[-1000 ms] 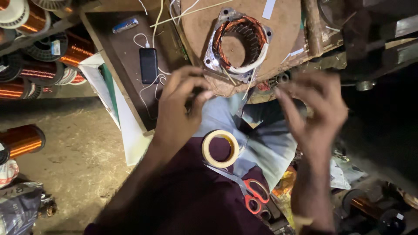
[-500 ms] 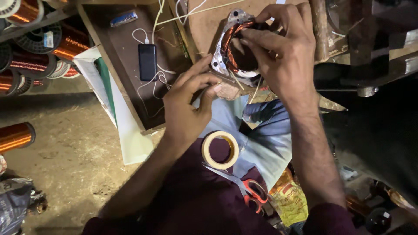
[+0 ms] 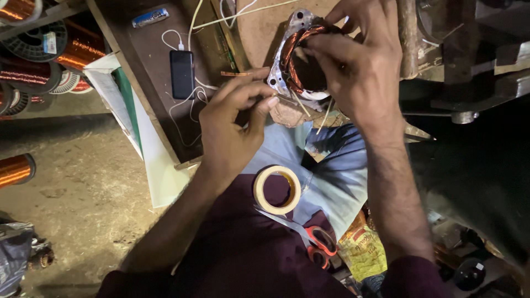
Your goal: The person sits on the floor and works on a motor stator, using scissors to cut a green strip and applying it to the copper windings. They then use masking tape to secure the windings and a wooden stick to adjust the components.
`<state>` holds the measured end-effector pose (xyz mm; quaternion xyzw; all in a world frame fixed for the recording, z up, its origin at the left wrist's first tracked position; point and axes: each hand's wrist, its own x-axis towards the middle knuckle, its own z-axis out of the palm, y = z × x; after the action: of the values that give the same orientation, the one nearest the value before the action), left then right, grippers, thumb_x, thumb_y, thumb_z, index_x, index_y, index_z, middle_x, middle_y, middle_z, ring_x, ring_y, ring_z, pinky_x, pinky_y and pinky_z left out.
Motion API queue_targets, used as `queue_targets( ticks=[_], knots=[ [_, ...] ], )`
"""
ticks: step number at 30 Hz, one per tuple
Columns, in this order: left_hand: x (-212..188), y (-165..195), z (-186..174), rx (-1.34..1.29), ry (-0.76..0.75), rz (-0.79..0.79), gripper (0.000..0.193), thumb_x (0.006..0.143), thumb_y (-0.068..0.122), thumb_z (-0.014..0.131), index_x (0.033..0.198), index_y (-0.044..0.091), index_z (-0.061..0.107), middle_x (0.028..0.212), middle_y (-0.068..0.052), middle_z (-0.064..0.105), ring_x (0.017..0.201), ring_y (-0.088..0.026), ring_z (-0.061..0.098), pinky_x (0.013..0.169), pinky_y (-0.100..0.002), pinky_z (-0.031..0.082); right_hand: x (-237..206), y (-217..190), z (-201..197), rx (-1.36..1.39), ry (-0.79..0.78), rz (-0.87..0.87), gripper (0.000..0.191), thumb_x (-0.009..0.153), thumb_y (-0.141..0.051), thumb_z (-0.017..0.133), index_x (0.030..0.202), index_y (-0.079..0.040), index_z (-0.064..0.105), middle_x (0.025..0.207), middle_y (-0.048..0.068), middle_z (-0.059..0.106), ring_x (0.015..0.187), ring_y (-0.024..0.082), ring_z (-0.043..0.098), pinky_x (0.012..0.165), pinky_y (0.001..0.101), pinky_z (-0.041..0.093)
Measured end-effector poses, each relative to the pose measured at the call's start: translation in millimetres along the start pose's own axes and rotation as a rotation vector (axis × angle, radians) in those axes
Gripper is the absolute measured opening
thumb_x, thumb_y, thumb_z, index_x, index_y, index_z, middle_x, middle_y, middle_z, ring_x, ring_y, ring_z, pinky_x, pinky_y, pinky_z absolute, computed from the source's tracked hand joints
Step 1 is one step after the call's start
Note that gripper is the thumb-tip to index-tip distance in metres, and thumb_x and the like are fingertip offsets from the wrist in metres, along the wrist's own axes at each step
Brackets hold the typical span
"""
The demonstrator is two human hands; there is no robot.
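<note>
On the wooden bench (image 3: 259, 38) at the top of the view lies a motor stator (image 3: 295, 55), a metal frame with copper windings around its dark opening. Over the stator's right side rests the right hand (image 3: 361, 66), fingers bent and closed on the winding at the rim of the opening, so that much of the frame is covered. Just left of and below the stator is the left hand (image 3: 232, 129), its thumb and forefinger pinched narrowly together at the stator's lower left corner; what they pinch is too small to tell. Left of the stator on the bench lies a black phone (image 3: 181, 73) with a white cable (image 3: 185, 105) looping from it. Below the stator, on the person's lap, sits a roll of tape (image 3: 277, 189), and just beneath that lie scissors with red handles (image 3: 309, 240). Far left of the stator, spools of copper wire (image 3: 33, 47) are stacked.
</note>
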<state>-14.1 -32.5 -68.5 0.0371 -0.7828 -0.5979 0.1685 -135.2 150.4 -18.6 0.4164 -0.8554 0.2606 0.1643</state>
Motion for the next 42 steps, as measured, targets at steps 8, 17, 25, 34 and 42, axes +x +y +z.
queue_targets(
  ticks=[8,17,25,34,42],
  knots=[
    [2.1,0.7,-0.1,-0.027,-0.003,-0.023,0.014,0.099,0.007,0.076,0.113,0.006,0.073,0.129,-0.010,0.072,0.113,-0.018,0.074,0.091,-0.028,0.062,5.2,-4.6,-4.6,-0.052,-0.068,0.016,0.026,0.077,0.004,0.090,0.099,-0.001,0.078,0.120,0.010,0.063,0.112,0.030,0.057,0.092,0.0423,0.050],
    [2.2,0.6,-0.6,-0.021,-0.003,-0.020,0.013,0.099,0.006,0.075,0.112,0.004,0.073,0.128,-0.010,0.072,0.113,-0.017,0.074,0.090,-0.027,0.062,0.3,2.1,2.0,-0.032,-0.018,-0.023,0.022,0.085,0.003,0.088,0.105,-0.002,0.079,0.125,0.009,0.064,0.110,0.027,0.059,0.088,0.0370,0.054],
    [3.1,5.9,0.0,-0.032,-0.006,-0.021,0.012,0.099,0.006,0.074,0.111,0.004,0.073,0.127,-0.010,0.072,0.111,-0.017,0.074,0.087,-0.026,0.062,1.0,9.3,-1.1,-0.087,-0.083,-0.106,0.020,0.085,0.000,0.086,0.101,-0.002,0.075,0.121,0.007,0.065,0.122,0.028,0.056,0.104,0.0416,0.046],
    [5.3,7.1,-6.8,-0.015,-0.038,-0.052,0.011,0.100,0.007,0.072,0.111,0.003,0.072,0.125,-0.010,0.074,0.106,-0.016,0.076,0.086,-0.028,0.062,-2.7,11.5,1.1,-0.030,-0.042,-0.020,0.019,0.085,0.005,0.081,0.100,-0.002,0.070,0.119,0.005,0.069,0.119,0.028,0.060,0.102,0.0409,0.050],
    [8.7,8.1,-7.8,-0.005,-0.020,-0.026,0.012,0.100,0.008,0.073,0.111,0.003,0.072,0.122,-0.009,0.076,0.109,-0.019,0.076,0.088,-0.031,0.061,9.5,3.4,-10.6,0.045,-0.110,-0.006,0.039,0.083,0.006,0.083,0.119,0.000,0.072,0.120,0.011,0.070,0.120,0.032,0.062,0.103,0.0430,0.051]
  ],
)
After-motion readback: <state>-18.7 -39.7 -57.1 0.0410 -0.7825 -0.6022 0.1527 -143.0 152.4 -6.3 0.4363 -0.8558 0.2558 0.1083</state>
